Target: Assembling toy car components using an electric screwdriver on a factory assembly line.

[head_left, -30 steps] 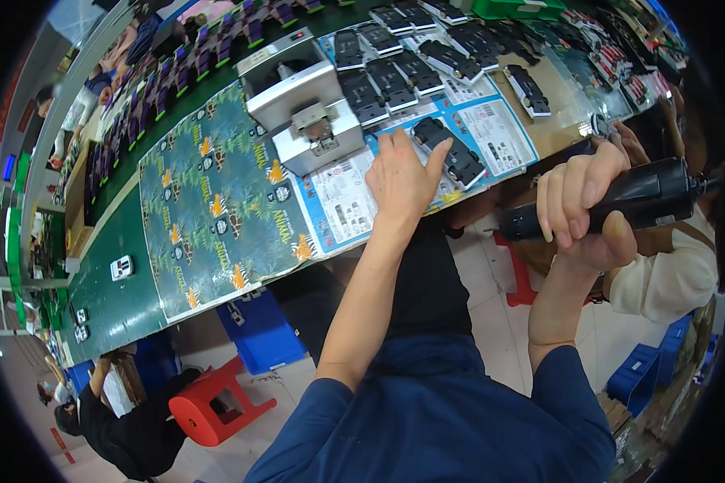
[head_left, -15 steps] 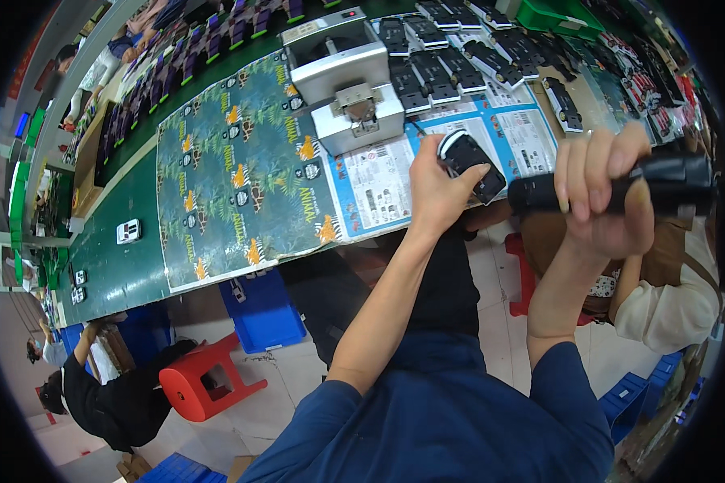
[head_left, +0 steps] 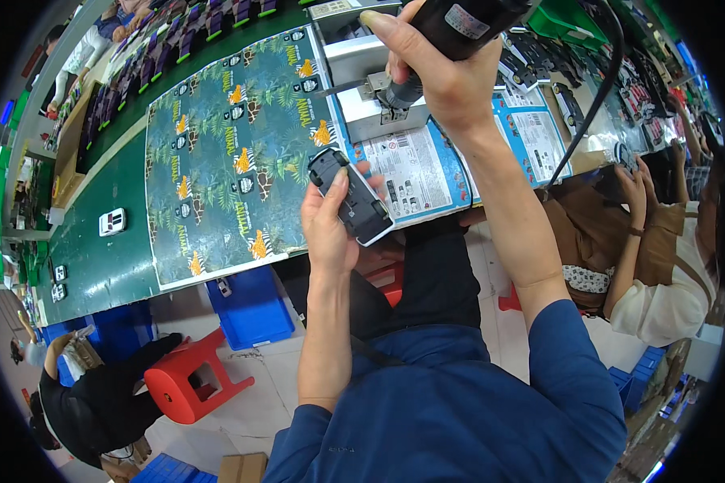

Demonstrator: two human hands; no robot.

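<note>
The left hand [head_left: 328, 225], its forearm nearly upright, pinches a white-edged black plastic toy car [head_left: 364, 211] between thumb and fingers near the centre of the frame. At upper centre, the raised right hand [head_left: 455, 80] is wrapped around a black cylindrical power screwdriver [head_left: 449, 40], its nose slanting down toward a silver metal box-shaped device [head_left: 362, 58].

Toy car [head_left: 362, 204] tilts, black underside up; black screwdriver [head_left: 466, 28] slants

The person wears a navy-blue shirt [head_left: 459, 402] with short, loose sleeves [head_left: 572, 346], a small pale mark [head_left: 341, 450] at its eight o'clock, and black trousers [head_left: 441, 278] toward twelve.
</note>
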